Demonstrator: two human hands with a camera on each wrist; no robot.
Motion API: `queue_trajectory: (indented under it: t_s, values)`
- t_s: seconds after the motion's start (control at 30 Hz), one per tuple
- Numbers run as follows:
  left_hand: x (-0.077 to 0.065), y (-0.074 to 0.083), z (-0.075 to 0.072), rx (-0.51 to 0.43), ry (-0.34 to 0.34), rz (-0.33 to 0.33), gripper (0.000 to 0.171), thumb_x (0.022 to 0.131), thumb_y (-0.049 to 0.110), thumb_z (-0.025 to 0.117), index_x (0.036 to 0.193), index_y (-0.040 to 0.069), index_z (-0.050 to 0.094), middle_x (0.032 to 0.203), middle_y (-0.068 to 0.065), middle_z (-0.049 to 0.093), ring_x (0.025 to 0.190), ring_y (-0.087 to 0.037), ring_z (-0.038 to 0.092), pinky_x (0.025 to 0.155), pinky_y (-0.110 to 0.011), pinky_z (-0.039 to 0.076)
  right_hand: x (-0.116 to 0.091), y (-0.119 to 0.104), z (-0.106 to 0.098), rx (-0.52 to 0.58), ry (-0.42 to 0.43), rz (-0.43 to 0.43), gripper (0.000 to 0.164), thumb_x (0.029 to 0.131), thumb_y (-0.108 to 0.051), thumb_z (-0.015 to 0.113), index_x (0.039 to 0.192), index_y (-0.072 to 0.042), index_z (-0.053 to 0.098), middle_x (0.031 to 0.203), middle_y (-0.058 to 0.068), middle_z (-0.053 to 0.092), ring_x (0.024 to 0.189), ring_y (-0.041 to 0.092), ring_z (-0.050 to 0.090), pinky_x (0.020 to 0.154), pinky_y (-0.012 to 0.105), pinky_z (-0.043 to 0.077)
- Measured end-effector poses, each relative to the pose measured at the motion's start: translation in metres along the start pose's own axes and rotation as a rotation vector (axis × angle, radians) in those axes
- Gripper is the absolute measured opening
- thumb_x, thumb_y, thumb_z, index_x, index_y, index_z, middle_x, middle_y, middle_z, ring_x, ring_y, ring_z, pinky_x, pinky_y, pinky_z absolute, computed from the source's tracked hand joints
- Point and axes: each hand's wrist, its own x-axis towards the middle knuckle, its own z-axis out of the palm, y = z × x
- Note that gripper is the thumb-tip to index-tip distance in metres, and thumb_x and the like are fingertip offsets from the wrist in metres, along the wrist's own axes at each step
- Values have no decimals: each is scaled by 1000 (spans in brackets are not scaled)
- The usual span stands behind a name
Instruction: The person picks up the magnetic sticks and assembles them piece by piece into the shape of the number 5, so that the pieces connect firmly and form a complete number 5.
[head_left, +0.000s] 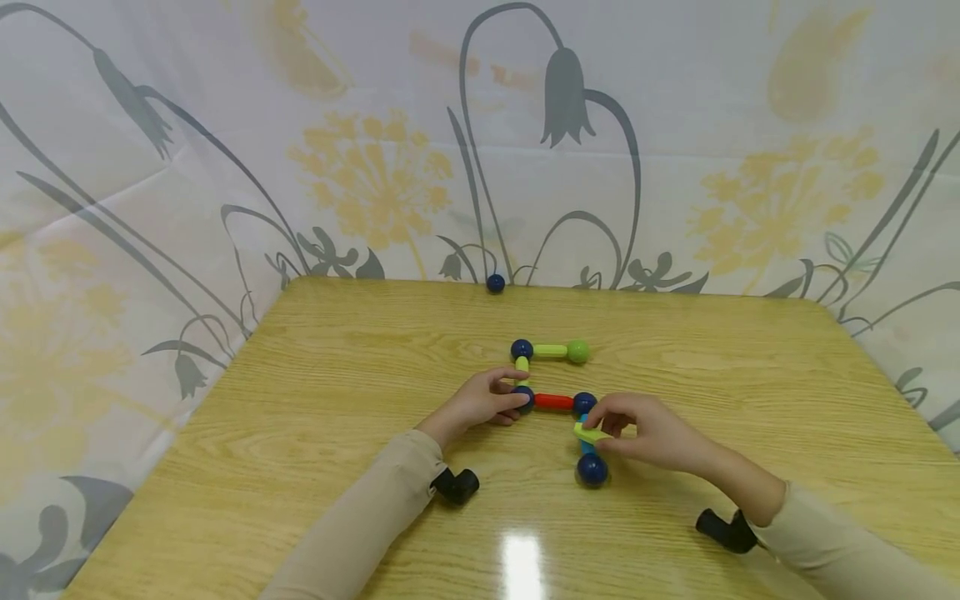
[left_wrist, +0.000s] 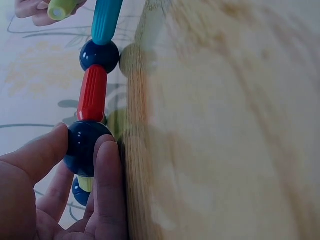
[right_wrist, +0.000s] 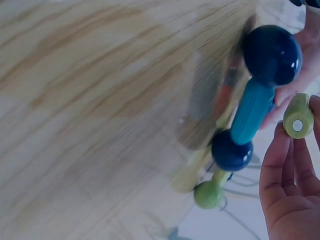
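Observation:
A chain of balls and magnetic rods lies on the wooden table. My left hand pinches a dark blue ball between thumb and fingers, at one end of the red rod. From that ball a yellow-green rod leads to another blue ball, then a further rod and a green ball. At the red rod's other end is a blue ball, joined by a blue rod to the nearest blue ball. My right hand pinches a loose yellow-green rod above the blue rod.
A single dark blue ball sits at the table's far edge. Behind it hangs a flower-printed cloth. Black wrist cameras stick out by both sleeves, the left one close over the table.

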Motion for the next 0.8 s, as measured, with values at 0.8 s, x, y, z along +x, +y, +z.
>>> queue_trajectory:
  t_s: [0.8]
  values:
    - [-1, 1, 1, 0, 9, 4, 41, 91, 14, 62, 131, 10, 53, 113, -17, 57, 75, -20, 64, 69, -33, 55, 21, -13, 27, 65, -112, -76, 14, 85, -10, 69, 98, -12, 64, 92, -1, 63, 77, 7, 57, 66, 28, 52]
